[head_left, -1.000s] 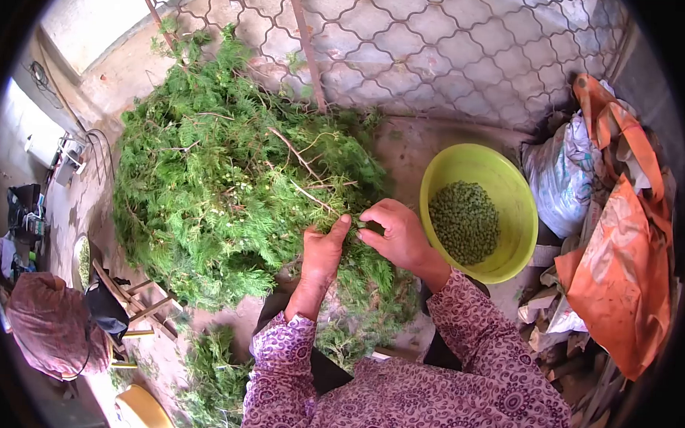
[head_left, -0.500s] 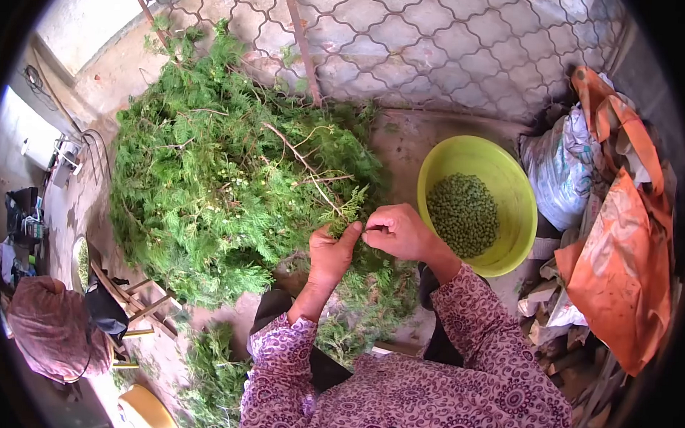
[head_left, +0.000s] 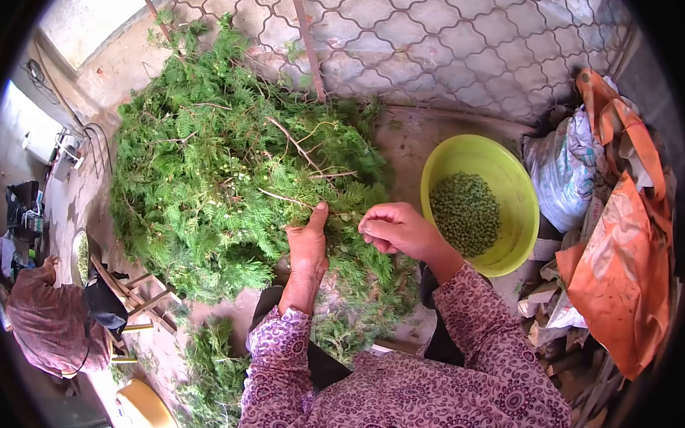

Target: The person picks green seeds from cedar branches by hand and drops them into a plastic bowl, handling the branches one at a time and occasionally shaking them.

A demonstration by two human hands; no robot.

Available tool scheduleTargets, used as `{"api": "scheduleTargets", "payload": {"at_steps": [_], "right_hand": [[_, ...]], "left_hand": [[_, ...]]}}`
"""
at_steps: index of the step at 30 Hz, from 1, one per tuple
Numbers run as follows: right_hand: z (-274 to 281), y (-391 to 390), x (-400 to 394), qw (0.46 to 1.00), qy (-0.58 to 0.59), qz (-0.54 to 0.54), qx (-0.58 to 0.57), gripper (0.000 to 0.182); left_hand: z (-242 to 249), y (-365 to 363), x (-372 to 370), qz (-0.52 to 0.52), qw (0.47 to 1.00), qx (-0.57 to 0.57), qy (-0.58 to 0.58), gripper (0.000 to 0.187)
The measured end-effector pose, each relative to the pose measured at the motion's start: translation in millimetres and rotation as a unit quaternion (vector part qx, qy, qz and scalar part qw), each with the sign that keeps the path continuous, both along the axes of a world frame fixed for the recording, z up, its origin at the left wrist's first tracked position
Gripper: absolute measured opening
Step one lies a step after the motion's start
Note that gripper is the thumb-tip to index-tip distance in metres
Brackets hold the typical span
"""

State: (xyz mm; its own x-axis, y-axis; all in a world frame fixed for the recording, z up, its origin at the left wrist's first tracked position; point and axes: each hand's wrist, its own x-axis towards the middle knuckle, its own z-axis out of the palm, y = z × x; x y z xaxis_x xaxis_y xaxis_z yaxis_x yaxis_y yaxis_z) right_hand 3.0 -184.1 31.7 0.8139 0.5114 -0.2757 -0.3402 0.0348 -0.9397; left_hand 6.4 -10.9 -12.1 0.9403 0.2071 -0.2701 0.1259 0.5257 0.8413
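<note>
A large heap of green leafy branches (head_left: 201,164) lies in front of me. My left hand (head_left: 308,241) is at the heap's lower right edge, thumb up, closed around a sprig whose bare stem (head_left: 284,198) points left. To its right, a short gap away, my right hand (head_left: 393,229) has its fingers curled in a pinch; whatever is between the fingertips is too small to make out. Just right of that hand stands a yellow-green basin (head_left: 517,212) with small round green pieces (head_left: 465,214) in it.
A wire mesh (head_left: 439,51) stands behind the heap. White sacks (head_left: 561,172) and an orange bag (head_left: 616,276) are at the right, above split wood. At the lower left are another person (head_left: 56,321), a wooden frame (head_left: 147,305) and a yellow tub (head_left: 146,407).
My hands have moved apart, the left one leftward and turned thumb up. The sprig's stem now shows beside it. The other person's hand has come into view.
</note>
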Motion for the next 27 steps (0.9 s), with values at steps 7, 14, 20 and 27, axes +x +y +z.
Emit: {"api": "scheduleTargets", "payload": {"at_steps": [7,14,20,27], "right_hand": [[-29.1,10.9,6.0,0.956,-0.203,-0.069,-0.200,0.021],[-15.3,25.9,-0.3,0.909,-0.317,-0.200,-0.182,0.013],[-29.8,30.3,2.0,0.843,-0.447,-0.190,-0.231,0.015],[-23.3,18.4,3.3,0.966,-0.238,-0.041,-0.093,0.008]], "left_hand": [[29.4,-2.7,-7.3,-0.029,0.998,-0.004,0.062,0.019],[16.9,1.3,-5.7,-0.030,0.999,0.004,0.043,0.022],[4.5,-7.6,-5.4,0.008,0.999,0.039,-0.020,0.016],[-2.8,-8.8,-7.6,-0.051,0.990,0.101,-0.085,0.009]]}}
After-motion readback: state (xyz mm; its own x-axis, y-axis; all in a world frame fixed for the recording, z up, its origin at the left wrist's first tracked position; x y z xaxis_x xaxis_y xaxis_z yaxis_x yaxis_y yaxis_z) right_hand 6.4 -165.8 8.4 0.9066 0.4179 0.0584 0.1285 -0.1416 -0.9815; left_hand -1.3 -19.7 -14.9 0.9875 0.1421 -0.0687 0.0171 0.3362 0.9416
